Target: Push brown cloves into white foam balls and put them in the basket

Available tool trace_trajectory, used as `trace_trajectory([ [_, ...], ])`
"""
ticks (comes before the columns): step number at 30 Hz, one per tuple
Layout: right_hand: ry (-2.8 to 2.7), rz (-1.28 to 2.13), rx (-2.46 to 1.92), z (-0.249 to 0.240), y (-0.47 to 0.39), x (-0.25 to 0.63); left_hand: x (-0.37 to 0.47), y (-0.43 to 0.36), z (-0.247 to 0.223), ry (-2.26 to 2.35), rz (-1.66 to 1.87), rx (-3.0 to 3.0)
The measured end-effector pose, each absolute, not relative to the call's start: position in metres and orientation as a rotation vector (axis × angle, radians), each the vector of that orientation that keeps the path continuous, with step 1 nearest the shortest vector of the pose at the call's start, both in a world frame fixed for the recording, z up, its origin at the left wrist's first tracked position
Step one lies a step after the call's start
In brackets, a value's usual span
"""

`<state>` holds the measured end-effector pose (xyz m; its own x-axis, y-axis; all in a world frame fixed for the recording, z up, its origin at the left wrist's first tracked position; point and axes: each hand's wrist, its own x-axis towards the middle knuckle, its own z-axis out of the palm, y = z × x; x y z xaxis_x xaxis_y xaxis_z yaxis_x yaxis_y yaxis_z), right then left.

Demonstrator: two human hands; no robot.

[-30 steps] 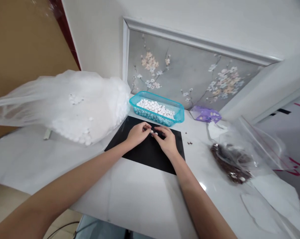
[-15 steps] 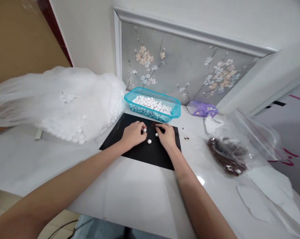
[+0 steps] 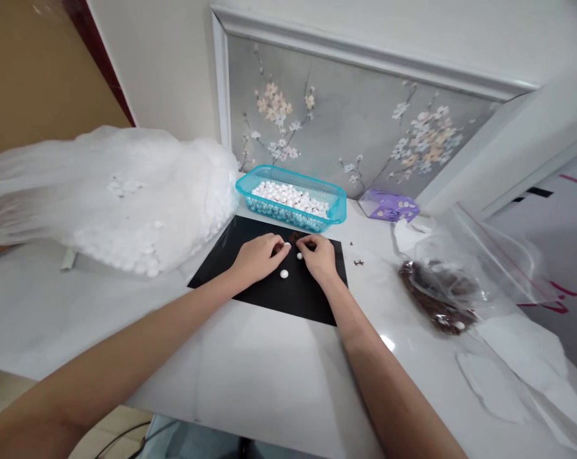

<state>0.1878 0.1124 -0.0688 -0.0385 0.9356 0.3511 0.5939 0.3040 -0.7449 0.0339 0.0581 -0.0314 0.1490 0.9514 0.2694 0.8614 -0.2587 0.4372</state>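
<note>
Over a black sheet (image 3: 269, 294), my left hand (image 3: 259, 258) pinches a small white ball (image 3: 287, 246) between thumb and fingertips. My right hand (image 3: 318, 256) faces it with thumb and fingers pressed together; what they hold, if anything, is too small to tell. A second white ball (image 3: 300, 255) touches or lies just below my right fingertips. Another white ball (image 3: 284, 274) rests on the sheet between the hands. Small dark brown pieces (image 3: 294, 236) lie on the sheet beyond my fingers.
Behind the sheet stands a blue basket (image 3: 338, 213) of white balls. A large translucent bag (image 3: 139, 210) of white balls is at left. At right are a purple packet (image 3: 391, 205), a clear bag of brown pieces (image 3: 436, 299) and loose brown bits (image 3: 359, 262).
My left fingertips and their white ball have moved slightly right, closer to my right hand. The view has shifted a little.
</note>
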Motion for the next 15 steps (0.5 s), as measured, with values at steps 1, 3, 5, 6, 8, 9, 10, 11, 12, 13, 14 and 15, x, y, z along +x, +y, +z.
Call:
trace_trajectory([
  [1, -1.729, 0.503, -1.369, -0.068, 0.111, 0.188, 0.034, 0.058, -0.032, 1.774, 0.752, 2.243],
  [3, -1.719, 0.442, -1.306, -0.064, 0.106, 0.187, 0.033, 0.058, -0.032, 1.760, 0.762, 2.239],
  [5, -1.744, 0.344, -1.218, -0.059, 0.100, 0.186, 0.032, 0.059, -0.033, 1.762, 0.750, 2.228],
  [6, -1.777, 0.298, -1.177, -0.057, 0.096, 0.185, 0.031, 0.060, -0.034, 1.764, 0.738, 2.225],
  [8, -1.875, 0.234, -1.126, -0.052, 0.090, 0.183, 0.030, 0.061, -0.035, 1.755, 0.716, 2.237],
  [9, -1.928, 0.216, -1.123, -0.050, 0.087, 0.183, 0.030, 0.061, -0.035, 1.749, 0.705, 2.250],
  [10, -1.980, 0.203, -1.129, -0.048, 0.085, 0.182, 0.029, 0.061, -0.035, 1.746, 0.694, 2.265],
  [11, -2.029, 0.189, -1.141, -0.047, 0.083, 0.181, 0.029, 0.061, -0.035, 1.750, 0.683, 2.278],
  [12, -2.077, 0.174, -1.152, -0.046, 0.082, 0.180, 0.029, 0.061, -0.036, 1.761, 0.674, 2.289],
  [13, -2.123, 0.156, -1.160, -0.046, 0.082, 0.180, 0.029, 0.061, -0.036, 1.780, 0.669, 2.298],
  [14, -2.167, 0.134, -1.163, -0.045, 0.081, 0.180, 0.029, 0.060, -0.036, 1.803, 0.668, 2.307],
  [15, -2.205, 0.110, -1.162, -0.045, 0.081, 0.180, 0.029, 0.060, -0.036, 1.825, 0.670, 2.317],
])
